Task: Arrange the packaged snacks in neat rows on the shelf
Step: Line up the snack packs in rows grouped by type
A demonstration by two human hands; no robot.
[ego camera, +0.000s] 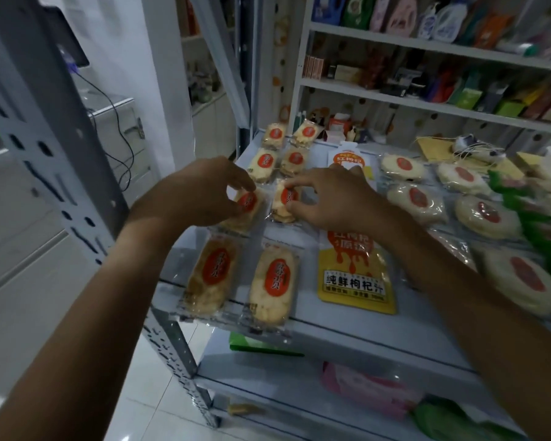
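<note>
Right now both hands are working on the middle pair of snack packs on the pale shelf (347,332). Taking the yellow juice pouch (357,275) as the landmark, the left hand (204,194) is pinching a rice-cracker pack (247,206) up and to the left of it, fingers curling over the red label. The right hand (334,198) is gripping a second cracker pack (283,202) just above the pouch's upper left corner, thumb and fingertips closing on its edges, and its wrist is lying across the pouch's top, hiding that part. Directly left of the pouch two more cracker packs (242,278) are lying side by side at the shelf's front edge. Farther back from the pouch four packs (280,151) are sitting in two short rows. Right of the pouch, round white cakes (487,214) with red labels are lying in loose rows, with green packets (541,218) beyond them
</note>
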